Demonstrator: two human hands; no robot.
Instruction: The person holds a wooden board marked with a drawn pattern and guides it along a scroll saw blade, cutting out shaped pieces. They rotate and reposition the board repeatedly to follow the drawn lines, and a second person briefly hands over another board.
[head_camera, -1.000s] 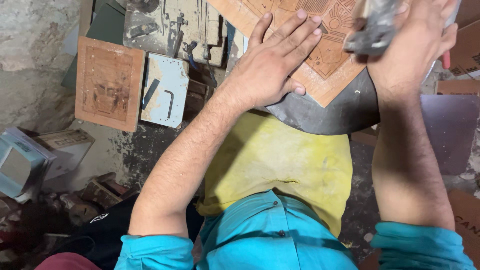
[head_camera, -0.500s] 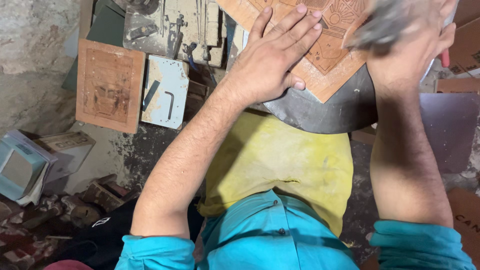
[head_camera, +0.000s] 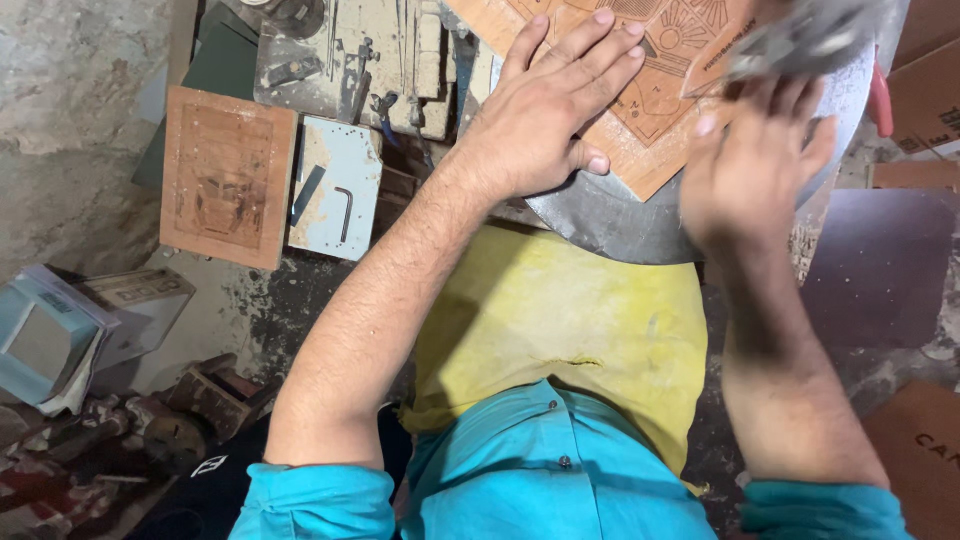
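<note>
A light brown wooden board (head_camera: 655, 115) with carved patterns lies on a round grey metal stand (head_camera: 600, 225) at the top of the head view. My left hand (head_camera: 545, 125) lies flat on the board, fingers spread, pressing it down. My right hand (head_camera: 750, 170) is blurred with motion at the board's right corner. Its fingers reach up around a grey, blurred object (head_camera: 810, 40) held over the board; what the object is I cannot tell. A yellow apron (head_camera: 560, 320) covers my lap below.
On the floor at left lie a second carved wooden panel (head_camera: 228, 175) and a pale blue plate (head_camera: 335, 190) bearing a hex key. Small tools (head_camera: 370, 60) sit above them. A blue box (head_camera: 40, 335) and rusty metal parts (head_camera: 160, 420) are at lower left, cardboard (head_camera: 920, 440) at right.
My right hand has dropped lower and a little left, with the grey object now beyond its fingertips. My left hand stays flat on the board.
</note>
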